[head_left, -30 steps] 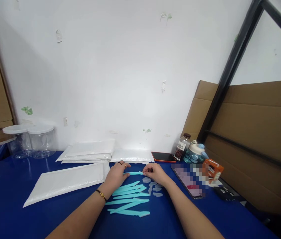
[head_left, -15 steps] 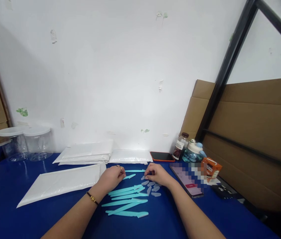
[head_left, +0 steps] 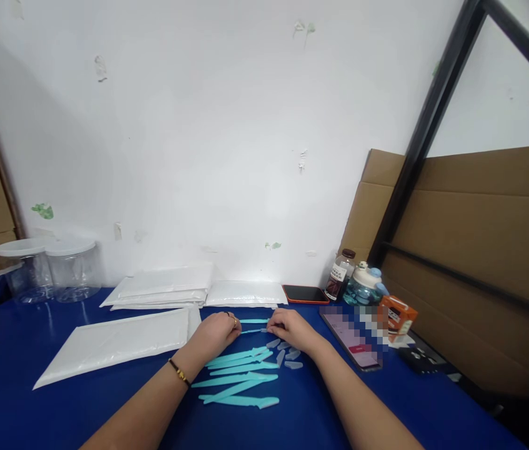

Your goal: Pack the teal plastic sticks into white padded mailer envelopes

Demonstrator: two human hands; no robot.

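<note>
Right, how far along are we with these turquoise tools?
Looks done: the farthest turquoise tool, set apart, though its tip is unclear. In hand: the left hand holds a second tool, its end at the right hand's fingertips. Apparently left: the nearer tools and loose clear pieces.

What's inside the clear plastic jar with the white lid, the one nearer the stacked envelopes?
The clear round jar looks empty through its wall; the white lid hides any view from above.
</note>
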